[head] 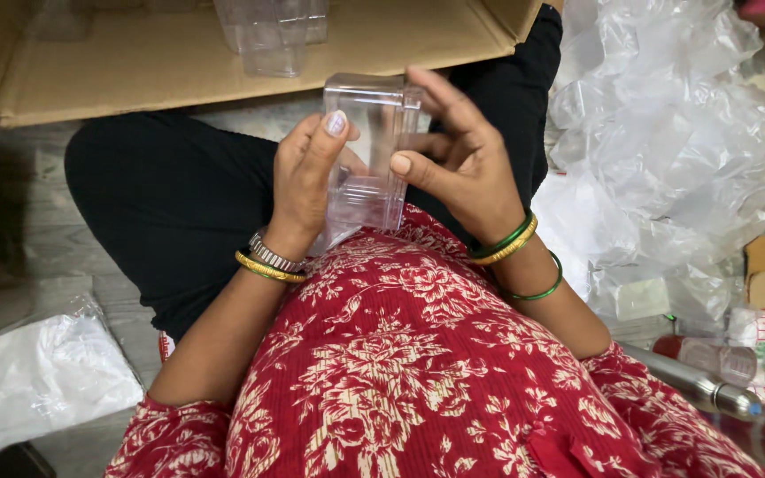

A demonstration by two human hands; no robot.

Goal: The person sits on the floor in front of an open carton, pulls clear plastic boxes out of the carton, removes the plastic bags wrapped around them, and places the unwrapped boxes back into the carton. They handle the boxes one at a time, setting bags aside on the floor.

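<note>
I hold a clear plastic box (370, 133) upright over my lap with both hands. My left hand (307, 177) grips its left side, thumb up against the front face. My right hand (462, 159) clasps the right side, thumb on the front and fingers curled round the top and back. Bangles ring both wrists. My lap is covered by red cloth with a cream flower print (400, 354), and my black-clad legs (170, 195) are folded on the floor.
An open cardboard carton (152, 62) lies ahead with more clear boxes (272, 35) inside. A heap of crumpled clear plastic wrap (666, 150) fills the right. A flat plastic bag (37, 372) lies at lower left. A metal bottle (697, 385) and small packets sit at lower right.
</note>
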